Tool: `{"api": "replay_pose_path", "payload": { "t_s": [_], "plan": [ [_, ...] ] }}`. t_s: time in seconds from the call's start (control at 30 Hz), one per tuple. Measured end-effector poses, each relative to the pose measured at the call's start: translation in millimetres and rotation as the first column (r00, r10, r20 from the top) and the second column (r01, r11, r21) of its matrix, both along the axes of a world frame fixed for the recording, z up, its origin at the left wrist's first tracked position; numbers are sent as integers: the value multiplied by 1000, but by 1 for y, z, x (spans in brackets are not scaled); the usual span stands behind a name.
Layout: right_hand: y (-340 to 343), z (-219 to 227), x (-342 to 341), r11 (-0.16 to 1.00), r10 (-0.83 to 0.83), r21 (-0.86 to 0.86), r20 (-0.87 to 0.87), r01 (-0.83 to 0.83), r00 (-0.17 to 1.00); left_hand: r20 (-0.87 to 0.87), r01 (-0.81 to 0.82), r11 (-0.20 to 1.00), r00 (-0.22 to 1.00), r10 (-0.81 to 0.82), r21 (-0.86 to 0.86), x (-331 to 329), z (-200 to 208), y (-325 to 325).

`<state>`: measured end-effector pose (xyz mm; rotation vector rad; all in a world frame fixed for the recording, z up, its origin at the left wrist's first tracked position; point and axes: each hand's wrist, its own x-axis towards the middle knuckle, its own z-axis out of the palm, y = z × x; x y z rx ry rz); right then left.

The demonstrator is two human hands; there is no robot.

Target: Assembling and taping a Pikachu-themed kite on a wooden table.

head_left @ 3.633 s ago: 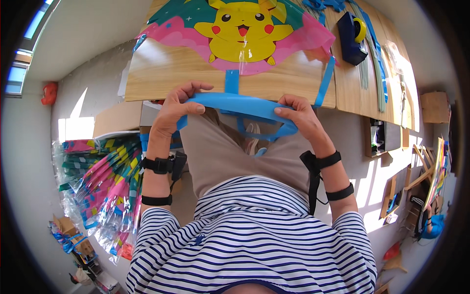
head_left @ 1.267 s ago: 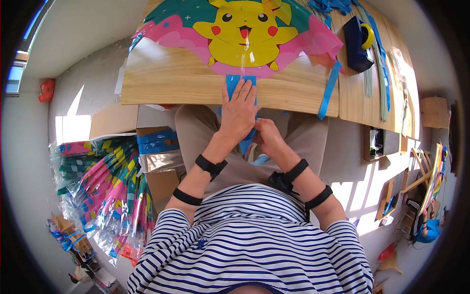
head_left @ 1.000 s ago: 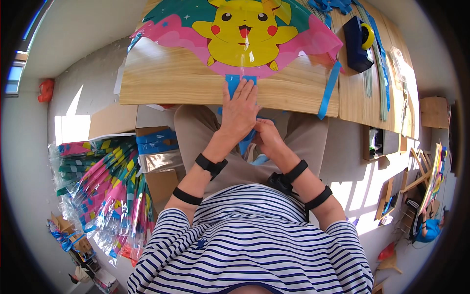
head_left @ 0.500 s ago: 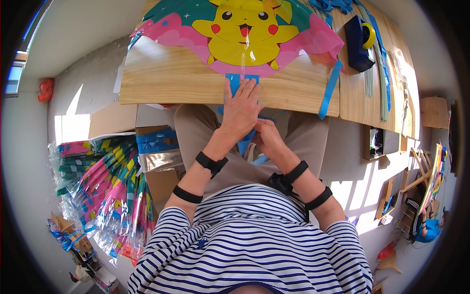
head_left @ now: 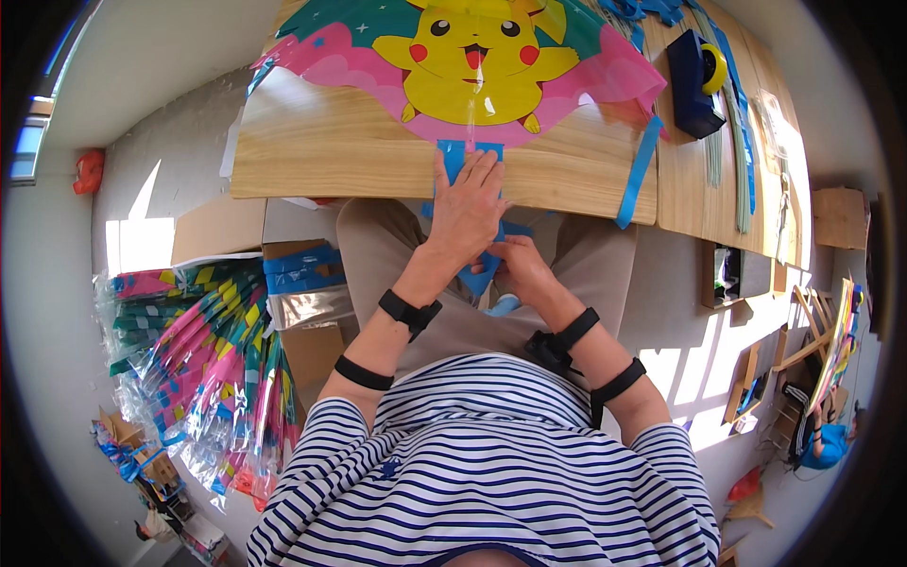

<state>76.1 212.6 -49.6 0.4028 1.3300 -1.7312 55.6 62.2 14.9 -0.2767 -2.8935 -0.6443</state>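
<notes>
A plastic kite (head_left: pixel 605 80) in pink, green and yellow, printed with a cartoon creature, lies over the far part of the wooden table (head_left: pixel 321 161). From its lower point a blue film strip (head_left: pixel 452 156) runs toward me and over the table's near edge. My left hand (head_left: pixel 463 213) lies on this strip at the edge, fingers stretched out and flat. Just below the edge, over my lap, my right hand (head_left: pixel 526 272) has its fingers closed in a pinch at the hanging blue film (head_left: pixel 484 269). Part of that film is hidden by my left hand and wrist.
A blue tape dispenser (head_left: pixel 693 90) with yellow tape stands right of the kite, beside thin rods (head_left: pixel 742 194). One blue strip (head_left: pixel 640 175) hangs over the near edge. Many folded kites (head_left: pixel 203 369) lie left, by a cardboard box (head_left: pixel 316 364). Another person (head_left: pixel 820 439) is far right.
My right hand has shifted slightly right and toward me, away from my left hand. More of the hanging blue film shows between them. My left hand stays flat in nearly the same place.
</notes>
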Motion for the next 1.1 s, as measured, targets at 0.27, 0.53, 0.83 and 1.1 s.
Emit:
{"api": "replay_pose_path", "payload": {
  "t_s": [0.27, 0.53, 0.83, 1.1],
  "plan": [
    [27, 47, 1, 720, 575, 684, -681, 115, 453, -17, -17, 1000, 1000, 17, -21, 2, -3, 1],
    [-5, 73, -92, 729, 647, 583, -758, 359, -82, -8, -7, 1000, 1000, 7, -10, -3, -5, 2],
    [-6, 43, -97, 714, 685, 560, -683, 419, -254, -35, -19, 1000, 999, 19, -5, 1, -9, -5],
    [-10, 47, -94, 663, 735, 589, -628, 462, -255, -83, -205, 960, 978, 192, -192, -31, -13, -76]
  ]
}}
